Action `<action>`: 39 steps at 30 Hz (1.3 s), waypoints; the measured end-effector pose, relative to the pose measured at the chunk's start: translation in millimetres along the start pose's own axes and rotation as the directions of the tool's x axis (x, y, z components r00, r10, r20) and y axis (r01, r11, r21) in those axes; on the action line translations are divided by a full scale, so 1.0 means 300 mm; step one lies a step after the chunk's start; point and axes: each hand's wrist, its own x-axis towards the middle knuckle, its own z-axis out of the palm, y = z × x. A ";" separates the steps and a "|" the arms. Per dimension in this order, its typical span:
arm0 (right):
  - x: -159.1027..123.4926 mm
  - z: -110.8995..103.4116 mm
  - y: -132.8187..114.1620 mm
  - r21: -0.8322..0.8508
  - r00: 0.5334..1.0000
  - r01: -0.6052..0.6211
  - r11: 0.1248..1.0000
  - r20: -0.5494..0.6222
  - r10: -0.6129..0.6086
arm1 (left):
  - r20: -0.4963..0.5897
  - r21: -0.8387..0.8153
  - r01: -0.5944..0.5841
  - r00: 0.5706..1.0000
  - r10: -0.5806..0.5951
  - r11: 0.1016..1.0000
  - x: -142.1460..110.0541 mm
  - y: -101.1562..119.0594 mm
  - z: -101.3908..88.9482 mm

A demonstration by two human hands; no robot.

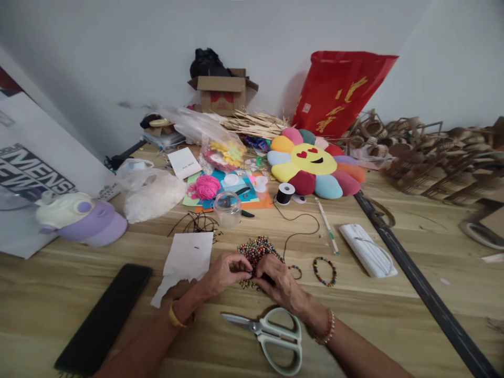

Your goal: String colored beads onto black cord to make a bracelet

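Note:
My left hand (pixel 227 270) is closed in a pinch at the edge of a pile of small multicoloured beads (pixel 258 247); what sits between its fingertips is too small to make out. Close beside it, my right hand (pixel 281 281) has its fingers closed over the beads, on a thin black cord (pixel 301 218). That cord runs back to a spool (pixel 285 193). A short strand of strung beads (pixel 296 271) shows at the right hand's far side. To the right lies a beaded bracelet (pixel 325 271). Scissors (pixel 271 336) with pale handles rest below my hands.
A torn white paper (pixel 189 260) and a black phone (pixel 104 317) lie left. Beyond the beads stand a clear jar (pixel 227 209), pink yarn (pixel 207 187) and a flower cushion (pixel 315 163). A white power strip (pixel 367 249) lies right, beside a dark strip (pixel 417 278) across the table.

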 end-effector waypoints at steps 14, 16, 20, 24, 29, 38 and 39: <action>0.001 0.002 0.002 -0.050 0.998 0.051 0.997 -0.023 -0.052 | -0.003 -0.010 -0.004 1.000 0.004 1.000 0.008 -0.020 -0.007; 0.002 -0.001 -0.005 -0.067 0.999 0.039 0.997 -0.032 -0.041 | 0.010 -0.042 -0.002 1.000 0.002 0.999 0.010 -0.018 -0.011; 0.002 -0.006 -0.019 -0.095 0.999 0.024 0.995 -0.035 -0.028 | 0.033 -0.023 0.005 0.999 -0.004 1.000 0.009 -0.010 -0.018; 0.000 -0.004 -0.017 -0.114 0.999 0.022 0.993 -0.023 -0.025 | 0.035 0.037 -0.018 0.999 0.017 0.999 0.005 -0.011 -0.018; 0.004 0.001 -0.014 -0.137 0.998 0.048 0.989 -0.026 -0.052 | 0.052 0.045 -0.085 0.995 0.082 0.995 0.008 -0.015 -0.015; 0.019 0.002 -0.037 -0.213 0.997 0.079 0.974 0.025 -0.075 | 0.066 0.045 -0.140 0.988 0.137 0.989 0.004 -0.010 -0.015; 0.017 0.002 -0.036 -0.219 0.997 0.077 0.973 0.025 -0.073 | 0.071 0.034 -0.144 0.987 0.141 0.989 0.003 -0.008 -0.016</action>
